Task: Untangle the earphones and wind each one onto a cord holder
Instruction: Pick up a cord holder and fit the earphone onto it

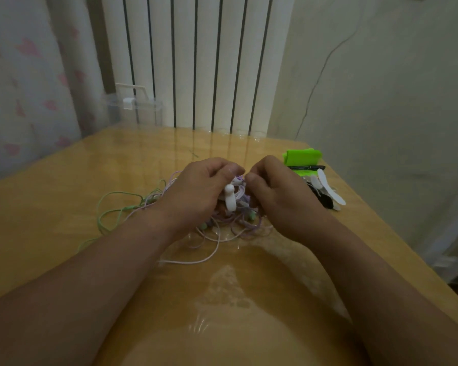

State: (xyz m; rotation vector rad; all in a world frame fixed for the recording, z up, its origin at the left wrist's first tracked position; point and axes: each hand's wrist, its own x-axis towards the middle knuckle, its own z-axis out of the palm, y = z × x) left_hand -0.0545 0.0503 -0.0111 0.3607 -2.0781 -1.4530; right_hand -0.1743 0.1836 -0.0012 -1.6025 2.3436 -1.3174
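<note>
Both hands, left hand [196, 191] and right hand [280, 196], are pinched shut on one earphone tangle [222, 220] mid-bench [64, 180]; one white cord holder [230, 199] is held in it too.

We see two bare forearms entering from the lower corners of the frame, one from the lower left and one from the lower right, tapering toward the wrists near the centre. Neither arm carries a sleeve, watch, bracelet or band as far as we can see. Our left hand [196, 191] and our right hand [280, 196] are both bare, without gloves or rings on the fingers that show. The thumbnail on the left hand is short and unpainted. The knuckles and backs of both hands face the camera; the palms are hidden from us. The dim light softens finer detail.
</note>
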